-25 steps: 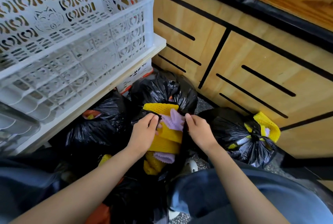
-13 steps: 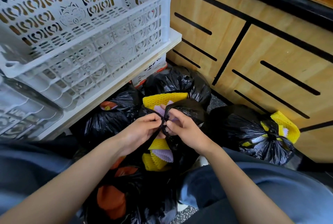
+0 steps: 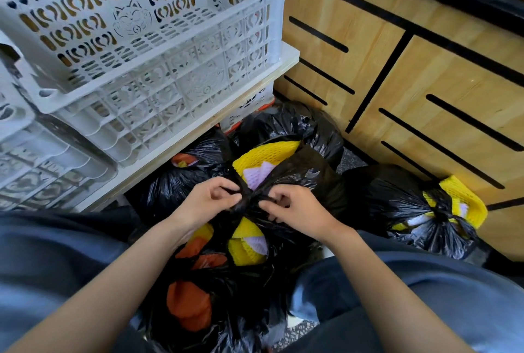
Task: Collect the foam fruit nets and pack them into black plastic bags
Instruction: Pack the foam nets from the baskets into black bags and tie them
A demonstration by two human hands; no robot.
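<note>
A black plastic bag (image 3: 309,179) stuffed with yellow foam fruit nets (image 3: 263,152) and a pale purple net (image 3: 259,174) sits on the floor between my knees. My left hand (image 3: 211,201) and my right hand (image 3: 295,206) each pinch a twisted black bag handle (image 3: 249,196), and the two handles cross between them. More yellow nets (image 3: 245,240) bulge out below the crossing. In front of my knees lies another black bag holding orange nets (image 3: 188,301).
A tied black bag (image 3: 397,205) with yellow nets sticking out lies at the right by the wooden cabinet (image 3: 453,88). More black bags (image 3: 286,123) sit behind. White plastic crates (image 3: 141,49) stand on a low white shelf (image 3: 198,128) at the left.
My hands came together from the bag's two sides, drew the handles over the nets and crossed them. The camera view moved closer and lower.
</note>
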